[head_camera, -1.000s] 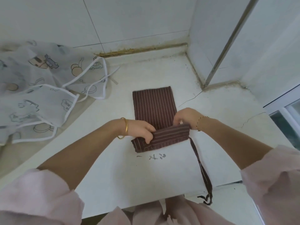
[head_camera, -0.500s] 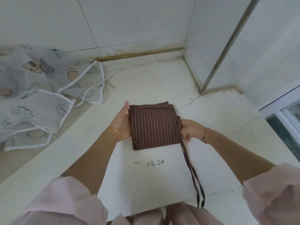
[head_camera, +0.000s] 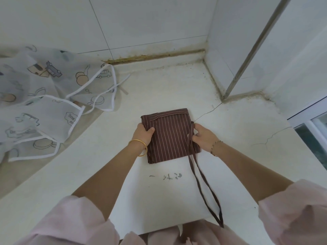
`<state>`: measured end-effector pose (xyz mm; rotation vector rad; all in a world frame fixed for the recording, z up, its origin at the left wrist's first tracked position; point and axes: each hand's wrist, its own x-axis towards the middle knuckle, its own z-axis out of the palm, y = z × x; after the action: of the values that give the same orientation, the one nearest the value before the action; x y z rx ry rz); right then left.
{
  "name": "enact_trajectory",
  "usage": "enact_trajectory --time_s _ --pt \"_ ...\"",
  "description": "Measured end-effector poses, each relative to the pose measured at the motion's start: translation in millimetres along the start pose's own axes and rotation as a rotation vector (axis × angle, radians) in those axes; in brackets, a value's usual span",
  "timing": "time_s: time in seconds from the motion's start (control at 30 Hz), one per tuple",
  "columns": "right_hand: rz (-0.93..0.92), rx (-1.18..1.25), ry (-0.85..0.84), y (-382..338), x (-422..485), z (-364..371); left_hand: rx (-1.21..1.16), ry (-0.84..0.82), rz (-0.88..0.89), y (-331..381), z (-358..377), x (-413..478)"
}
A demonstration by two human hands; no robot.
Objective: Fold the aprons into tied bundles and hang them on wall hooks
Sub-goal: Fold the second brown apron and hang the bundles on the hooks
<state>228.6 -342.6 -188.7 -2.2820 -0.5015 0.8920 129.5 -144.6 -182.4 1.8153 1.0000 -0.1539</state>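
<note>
Folded brown pinstriped cloth apron (head_camera: pixel 169 138) held mid white counter (head_camera: pixel 159 197), side edges gripped by left hand (head_camera: pixel 144 135) and right hand (head_camera: pixel 203 137), long axis pointing away, thin brown ties (head_camera: pixel 203 183) trailing bodyward nearest the right.

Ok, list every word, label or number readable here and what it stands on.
"and": upside down in a cloud on the white printed apron; the word beside it is too blurred.
Handwritten marks on the counter: unreadable.
Brown striped apron: no text.
</note>
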Motion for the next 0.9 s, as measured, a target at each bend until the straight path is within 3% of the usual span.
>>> enact_trajectory --time_s 0.17,0.3,0.33,0.4,0.47,0.5,0.57,0.67,0.8,0.9 --pt "0.044 -0.059 0.071 -1.4 4.1 3.8 0.376 0.067 0.004 -0.2 1.7 -1.9" --pt "0.078 -0.030 0.071 -3.0 6.6 4.7 0.564 0.133 -0.094 7.3 -2.8 -8.0" --pt "0.118 0.050 0.085 -2.6 7.6 2.4 0.711 0.227 -0.017 10.7 -5.0 -9.1" --pt "0.208 0.217 0.145 -3.9 5.5 -2.1 0.915 0.378 0.345 15.7 -3.3 -7.7" --pt "0.252 0.234 0.181 -8.7 1.5 -3.4 0.885 0.257 0.648 22.4 8.8 -7.7" --pt "0.234 0.148 0.174 -12.1 -0.6 -2.0 0.883 0.150 0.693 23.2 16.7 -7.5" --pt "0.183 -0.083 0.128 -17.5 -4.5 3.6 0.979 0.017 0.637 18.8 29.8 -5.3" --pt "0.199 -0.345 0.173 -20.6 1.7 -3.9 1.082 0.000 0.581 7.8 32.9 2.6" --pt "0.375 0.005 0.070 -24.1 16.2 -40.6 1.045 -0.046 0.562 12.4 30.0 8.2" --pt "0.289 -0.361 0.292 -31.2 24.8 -64.4 1.027 -0.110 0.533 16.3 27.3 10.6"
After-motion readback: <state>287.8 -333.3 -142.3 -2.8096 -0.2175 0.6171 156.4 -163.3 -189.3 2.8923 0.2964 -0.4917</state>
